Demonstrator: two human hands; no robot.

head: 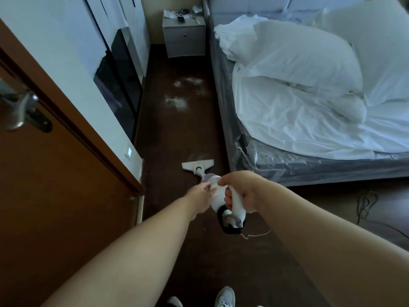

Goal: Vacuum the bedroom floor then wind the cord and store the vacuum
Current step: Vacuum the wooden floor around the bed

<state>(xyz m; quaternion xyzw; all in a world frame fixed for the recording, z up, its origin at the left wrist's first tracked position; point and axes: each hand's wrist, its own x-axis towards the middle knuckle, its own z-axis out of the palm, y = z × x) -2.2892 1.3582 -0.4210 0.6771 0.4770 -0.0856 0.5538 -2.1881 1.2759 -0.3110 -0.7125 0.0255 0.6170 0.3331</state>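
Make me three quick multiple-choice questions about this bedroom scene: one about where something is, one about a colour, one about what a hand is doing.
1. Where do the white dust patches lie?
A. On the floor between the wardrobe and the bed, ahead of the vacuum head
B. On the bed
C. On the nightstand

2. What colour is the vacuum head?
A. Black
B. White
C. Red

3. What is the right hand doing?
A. Hanging free
B. Resting flat on the bed
C. Gripping the vacuum handle

Answers:
1. A: the patches sit on the dark floor beyond the head, toward the nightstand.
2. B: the head is white against the dark floor.
3. C: its fingers curl round the white vacuum handle, while the left hand touches the vacuum body.
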